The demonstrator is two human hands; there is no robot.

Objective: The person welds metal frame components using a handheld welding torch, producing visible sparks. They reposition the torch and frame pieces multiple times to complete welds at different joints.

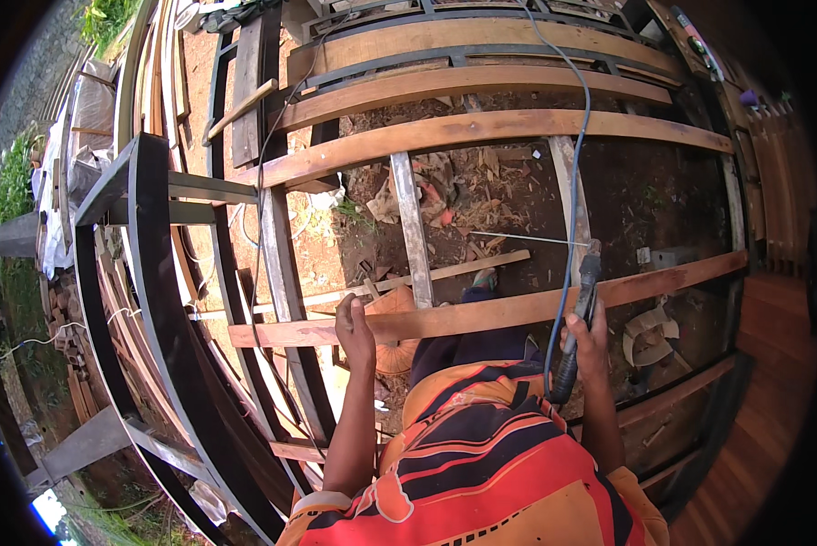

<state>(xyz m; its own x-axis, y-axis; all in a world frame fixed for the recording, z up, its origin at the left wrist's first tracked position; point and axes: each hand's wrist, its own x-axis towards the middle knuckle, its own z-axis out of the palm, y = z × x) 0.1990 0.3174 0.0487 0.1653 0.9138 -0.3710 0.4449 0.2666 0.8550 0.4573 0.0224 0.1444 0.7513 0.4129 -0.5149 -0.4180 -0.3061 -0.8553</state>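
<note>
My right hand (592,344) grips a black welding electrode holder (589,269), which stands nearly upright across the nearest long wooden slat. A thin welding rod (527,237) is clamped in its tip and points left over the gap beyond that slat. From the holder's side a blue-grey cable (583,136) loops away to the far edge. My left hand (355,329) lies over the left part of the nearest wooden slat (463,315), its fingers curled at the slat's far edge. Those fingertips are partly hidden.
Several parallel slats, one of them a far slat (481,127), rest on a metal frame with upright crossbars (411,223). A black metal frame (144,273) stands at left. Below lie wood scraps, a torn cardboard box (649,335) and an orange round object (393,353). Wooden boards (777,364) are at right.
</note>
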